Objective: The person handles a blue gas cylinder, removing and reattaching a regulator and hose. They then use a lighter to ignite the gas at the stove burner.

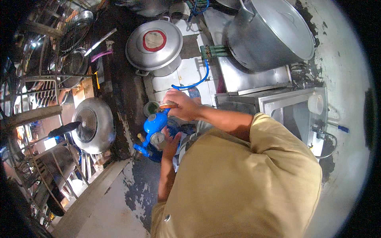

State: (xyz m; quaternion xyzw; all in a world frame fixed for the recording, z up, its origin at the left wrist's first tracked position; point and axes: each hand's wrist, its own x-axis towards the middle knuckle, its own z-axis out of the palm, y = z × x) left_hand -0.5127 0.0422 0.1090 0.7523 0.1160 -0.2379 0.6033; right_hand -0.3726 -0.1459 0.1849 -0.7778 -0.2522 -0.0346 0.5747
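A blue gas regulator [154,123] with a round gauge [158,139] sits low in the middle, above a blue cylinder top [152,154]. My right hand [180,105] is closed over the regulator's upper end, pinching a small orange-brown part [166,105]. My left hand [171,142] comes up from below and cups the regulator's right side beside the gauge. A blue hose [199,81] curves away from my right hand toward the burner pipes [214,50].
A lidded aluminium pot [154,41] stands beyond the hands and a very large pot [274,31] sits on the steel stove [254,79]. A wok [92,126] with a black handle and wire racks of utensils [59,47] fill the left. A white cup [315,104] hangs right.
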